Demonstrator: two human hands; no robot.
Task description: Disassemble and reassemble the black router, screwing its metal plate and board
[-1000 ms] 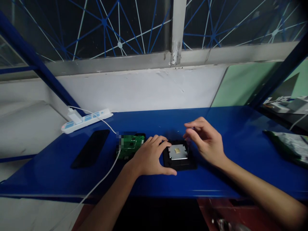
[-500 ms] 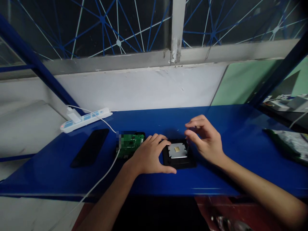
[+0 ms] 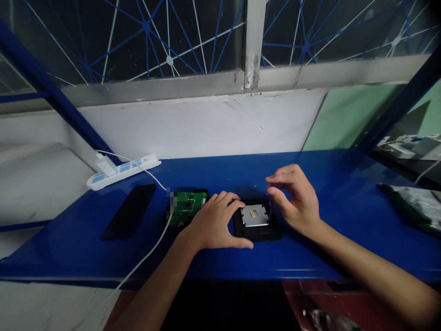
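A black plastic device casing (image 3: pixel 259 235) lies flat on the blue table, with a silver metal plate (image 3: pixel 248 220) set in it. A small gold-coloured square sits at the plate's middle. My left hand (image 3: pixel 213 225) braces the casing from its left side, fingertips at the upper left and thumb along the front edge. Above the casing's right side, my right hand (image 3: pixel 299 202) pinches a thin upright screwdriver, mostly hidden by the fingers. Its faint shaft (image 3: pixel 270 211) reaches down to the plate's right edge. Left of my left hand, a green circuit board (image 3: pixel 188 207) rests in a dark housing.
A dark flat phone-like slab (image 3: pixel 129 212) lies on the left of the blue table (image 3: pixel 330 179). Behind it is a white power strip (image 3: pixel 138 166) with a charger plugged in. A white cable (image 3: pixel 151 250) crosses the front edge. A silvery bag (image 3: pixel 420 207) lies far right.
My right hand shifts only very slightly at the screwdriver, its fingers turning a little. The left hand and the casing stay in place.
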